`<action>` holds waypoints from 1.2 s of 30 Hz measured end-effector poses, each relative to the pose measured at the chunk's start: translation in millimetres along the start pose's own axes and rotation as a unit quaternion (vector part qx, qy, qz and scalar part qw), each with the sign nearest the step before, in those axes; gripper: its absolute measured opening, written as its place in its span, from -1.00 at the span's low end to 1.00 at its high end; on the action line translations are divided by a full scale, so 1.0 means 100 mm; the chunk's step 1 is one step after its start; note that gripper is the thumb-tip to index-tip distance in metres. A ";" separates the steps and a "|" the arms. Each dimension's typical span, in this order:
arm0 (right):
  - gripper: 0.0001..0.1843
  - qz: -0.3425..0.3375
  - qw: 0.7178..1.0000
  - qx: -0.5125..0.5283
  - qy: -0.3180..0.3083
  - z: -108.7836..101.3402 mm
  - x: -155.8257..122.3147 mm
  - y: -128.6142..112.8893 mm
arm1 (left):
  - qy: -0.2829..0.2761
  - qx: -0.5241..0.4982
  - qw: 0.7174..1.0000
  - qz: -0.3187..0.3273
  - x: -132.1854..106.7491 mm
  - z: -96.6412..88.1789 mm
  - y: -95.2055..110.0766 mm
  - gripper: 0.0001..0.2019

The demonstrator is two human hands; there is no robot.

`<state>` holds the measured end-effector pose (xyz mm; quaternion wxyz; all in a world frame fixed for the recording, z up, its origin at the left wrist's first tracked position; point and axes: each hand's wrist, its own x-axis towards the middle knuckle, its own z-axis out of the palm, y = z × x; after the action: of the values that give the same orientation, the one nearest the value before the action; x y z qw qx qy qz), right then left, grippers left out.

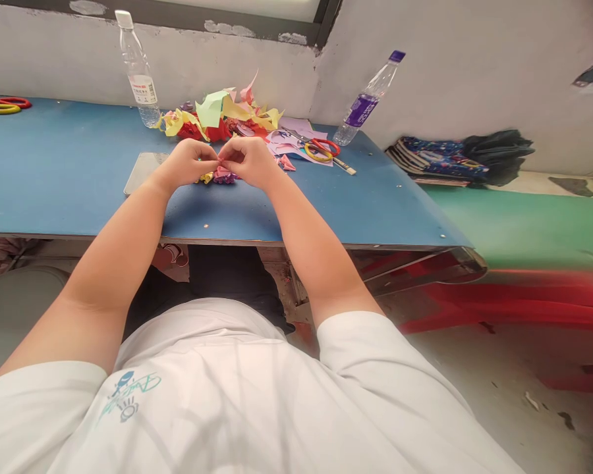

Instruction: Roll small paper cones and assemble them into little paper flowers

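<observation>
Over the blue table, my left hand (190,161) and my right hand (251,160) meet fingertip to fingertip. Both are closed in a pinch on a small piece of reddish-pink paper (221,160), mostly covered by the fingers. Right below the fingertips lie small folded paper pieces (223,175) in pink, purple and yellow. Another pink folded piece (286,163) is just right of my right hand. Behind both hands rises a heap of crumpled coloured paper (217,112) in yellow, green, red and pink.
A flat grey device (141,174) lies by my left wrist. Scissors (321,150) rest on lilac paper (299,126), near a pen-like stick (344,167). Two clear bottles (141,82) (363,108) stand at the back. More scissors (4,105) lie far left on the table (54,178).
</observation>
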<state>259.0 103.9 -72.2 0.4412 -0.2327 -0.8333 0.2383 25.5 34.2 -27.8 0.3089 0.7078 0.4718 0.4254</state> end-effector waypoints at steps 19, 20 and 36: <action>-0.66 0.022 0.998 -0.058 0.000 -0.01 -0.04 -0.07 | 0.004 0.025 0.999 0.046 0.05 0.00 -0.06 -0.80; -0.70 0.023 0.998 -0.062 -0.001 0.00 -0.04 -0.06 | 0.006 0.025 0.998 0.049 0.05 0.00 -0.07 -0.80; -0.66 0.036 0.997 -0.074 -0.004 -0.06 -0.01 -0.05 | 0.011 -0.007 0.998 0.064 0.08 0.01 -0.16 -0.74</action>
<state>263.4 100.4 -66.6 0.4106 -0.2936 -0.8416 0.1923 21.6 47.3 -38.8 0.2809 0.7297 0.4263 0.4548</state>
